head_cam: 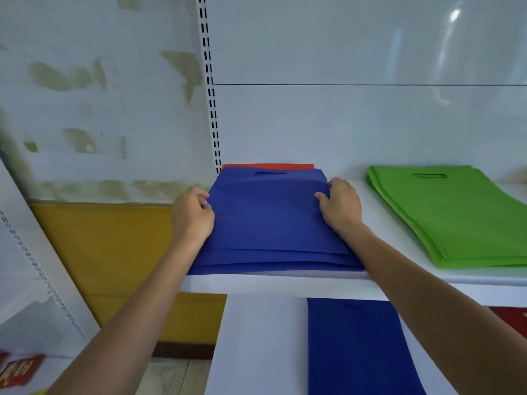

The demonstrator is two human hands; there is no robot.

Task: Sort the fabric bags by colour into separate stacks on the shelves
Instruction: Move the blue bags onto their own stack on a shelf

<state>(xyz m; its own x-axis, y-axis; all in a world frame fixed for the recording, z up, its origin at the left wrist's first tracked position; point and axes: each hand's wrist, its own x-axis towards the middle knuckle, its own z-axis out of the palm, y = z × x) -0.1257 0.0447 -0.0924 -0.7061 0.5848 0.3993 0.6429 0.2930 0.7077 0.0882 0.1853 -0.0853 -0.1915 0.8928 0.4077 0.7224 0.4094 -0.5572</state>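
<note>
Left hand (192, 215) pinches the left edge of the blue stack (268, 218), its fingers curled in against the fabric. The right hand (340, 206) grips the stack's right edge, thumb lying on top and fingers tucked down over the side. Both forearms reach up and forward to it from below.

Nearest to where the person stands, a lower shelf (262, 343) juts out, white, with a single dark blue bag (359, 346) lying flat on it. A bit of red fabric (513, 317) shows at the far right on that same level, mostly hidden by the right arm. Down at the left, on the floor, lies a red packet (20, 369).

Above that, the upper shelf (285, 283) carries the blue stack at its left end, several bags deep, their near edges slightly stepped. The top bag's cut-out handle (269, 173) faces the back. A red bag (268, 166) peeks out from behind the blue stack, against the back panel. Well apart to the right on the same shelf sits a green stack (456, 218), lying flat, its handle slot also at the far end.

Behind it all a slotted upright (211, 95) rises at the shelf's left side. Beside it is a patchy, peeling wall (99, 109) with a yellow band (108, 252) below.
</note>
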